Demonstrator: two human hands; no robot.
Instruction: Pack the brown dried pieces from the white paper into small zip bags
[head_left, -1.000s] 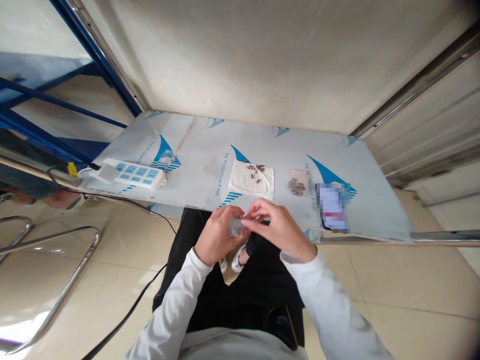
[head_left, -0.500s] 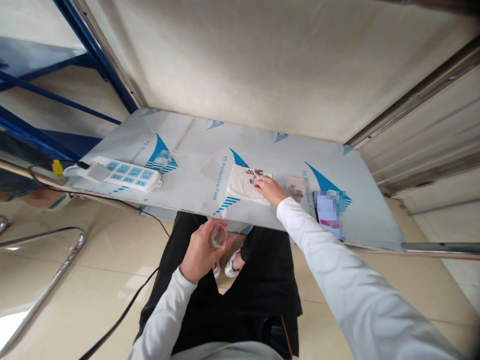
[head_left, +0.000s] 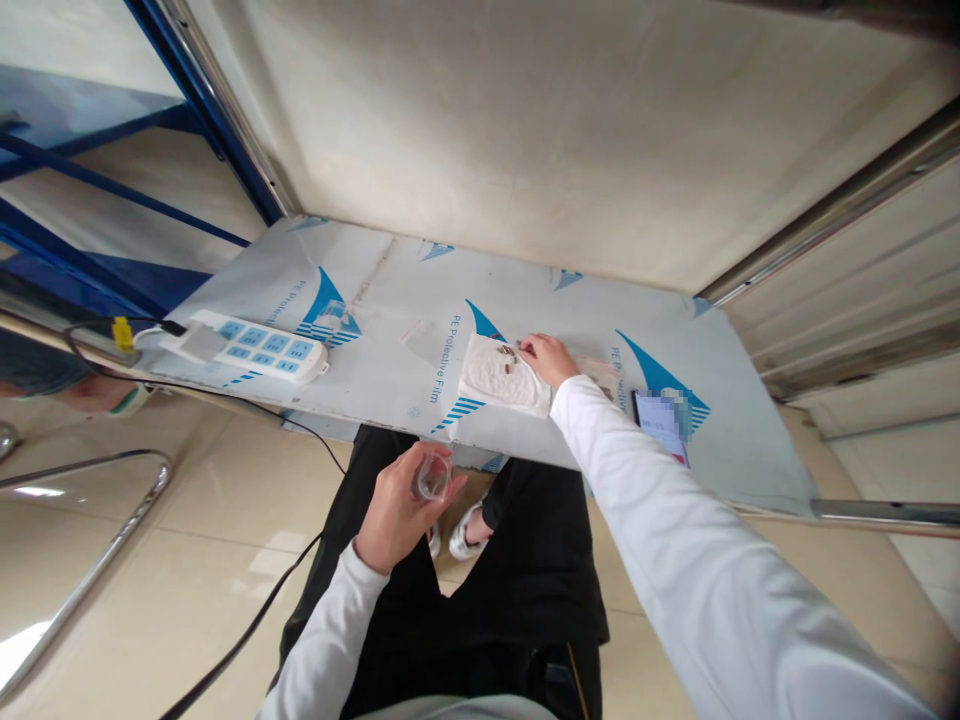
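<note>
My left hand (head_left: 397,500) holds a small clear plastic cup (head_left: 433,476) in front of the table's near edge, over my lap. On the table, several small dark brown pieces (head_left: 508,358) lie on a folded white cloth or tissue (head_left: 487,385). My right hand (head_left: 547,358) is at the cloth's far right corner, fingertips pinched together just right of the brown pieces. What sits between those fingertips, if anything, is too small to make out. A clear bag (head_left: 598,370) lies partly hidden behind my right wrist.
A phone (head_left: 660,422) lies to the right on the film-covered table (head_left: 390,370). At the left is a white power strip (head_left: 259,345) with a plugged-in adapter and black cable. Blue shelving (head_left: 202,110) stands far left; a person's leg (head_left: 45,375) shows beyond.
My right hand has shifted away from me and slightly right, showing more of the brown pieces and the cloth. The left hand still holds the cup in about the same place.
</note>
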